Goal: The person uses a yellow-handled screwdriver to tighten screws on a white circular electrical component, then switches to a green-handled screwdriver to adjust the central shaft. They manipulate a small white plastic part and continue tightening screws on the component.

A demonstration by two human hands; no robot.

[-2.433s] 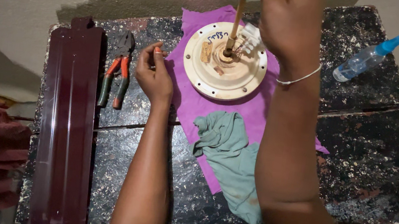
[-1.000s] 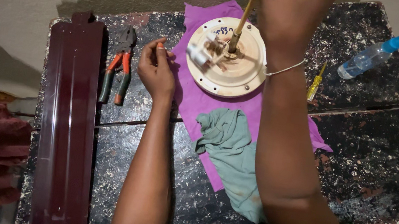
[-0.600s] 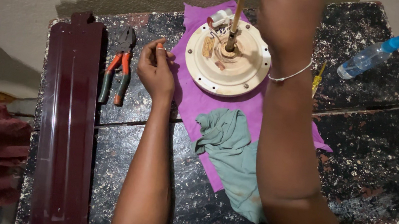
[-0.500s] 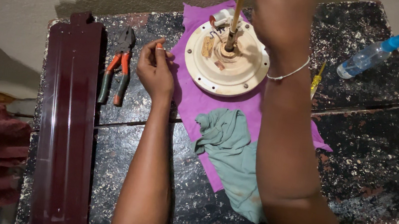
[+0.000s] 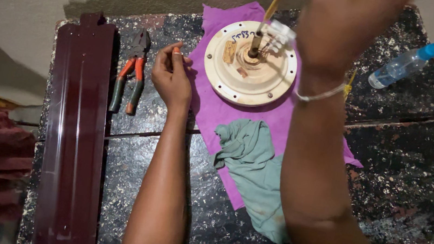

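Compared with the view half a second ago, the right hand (image 5: pixel 347 28) has lifted toward the camera and now fills the upper right of the view as a blur, and the screwdriver (image 5: pixel 275 3) shaft leans to the right at its top instead of standing near upright; its tip remains at the centre hub of the round cream-coloured motor plate (image 5: pixel 251 63). The right hand appears closed around the screwdriver handle, though the handle itself is out of view above the picture edge, so the grip cannot be confirmed. The motor plate has held its position on the purple cloth (image 5: pixel 218 111) at the far middle of the desk (image 5: pixel 412 177). The left hand (image 5: pixel 172 76) has not shifted: it rests on the desk just left of the purple cloth, fingers curled together, pinching a small orange-tipped part (image 5: pixel 176 51) between thumb and forefinger. A green rag (image 5: pixel 255 170) lies crumpled on the near end of the purple cloth. Pliers (image 5: pixel 130 74) with orange and green grips lie left of the left hand, and a long dark red blade (image 5: pixel 76 122) lies along the left edge. A spray bottle (image 5: pixel 406 63) lies at far right, well apart from both hands.
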